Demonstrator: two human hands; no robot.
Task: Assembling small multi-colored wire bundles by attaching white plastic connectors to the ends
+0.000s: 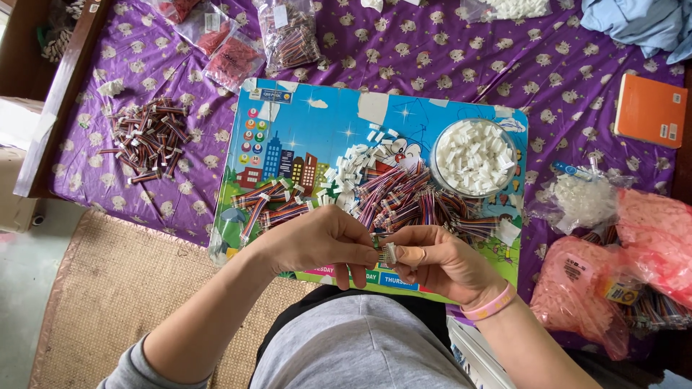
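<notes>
Seen from above, over a lap in grey cloth. Left hand (pixel 317 241) curled, fingers (pixel 358 248) pressed together and pinching a short bundle of thin multicoloured wires (pixel 380 253). Right hand (pixel 440 261) meeting it, thumb and forefinger pinching a small white plastic connector (pixel 390 251) at the bundle's end; pink rubber wristband (pixel 490 305) on that wrist. Wire bundle held between the two hands, just above the near edge of the board, long axis roughly left to right, connector end pointing toward the right hand.

Underneath, a flat rectangular cartoon board (pixel 288 130), glossy, printed in bright blue with buildings and patched with pale tape. On it, a loose heap of striped wire harnesses (pixel 404 198), ribbed and tangled, with white blocky connectors scattered at its upper left. Beside the heap, a round clear bowl (pixel 438 167) full of small white plastic housings. To the left on the board, a few tidier wire bundles (pixel 270 202) lying slantwise.

All on a bed under a purple sheet (pixel 461 65) with small pale animal prints. Another pile of finished wires (pixel 148 137) well apart at left. Crinkled pink plastic bags (pixel 577 288) at right, an orange box (pixel 650 109) beyond. Woven straw mat (pixel 115 288) on the floor.
</notes>
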